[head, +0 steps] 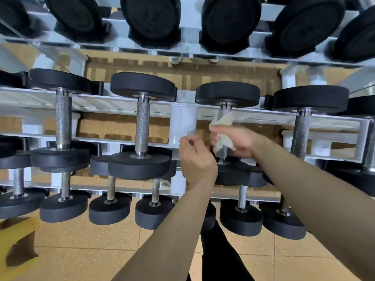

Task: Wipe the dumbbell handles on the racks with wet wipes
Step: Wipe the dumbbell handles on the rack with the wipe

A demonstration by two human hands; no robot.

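Black dumbbells with knurled steel handles lie across a white rack (121, 107) in three tiers. My right hand (236, 141) grips a pale wet wipe (224, 122) wrapped round the handle of the third middle-tier dumbbell (228, 94) from the left; most of that handle is hidden by the wipe and hand. My left hand (195, 161) hovers just left of it with curled fingers and holds nothing that I can see. Bare handles show on the neighbours, one to the left (142, 128) and one to the right (300, 134).
Larger dumbbells (151, 19) fill the top tier, smaller ones (110, 207) the bottom tier near the tan tiled floor. A white rack post (182, 124) stands just left of my hands. A yellow object (16, 246) lies on the floor at the lower left.
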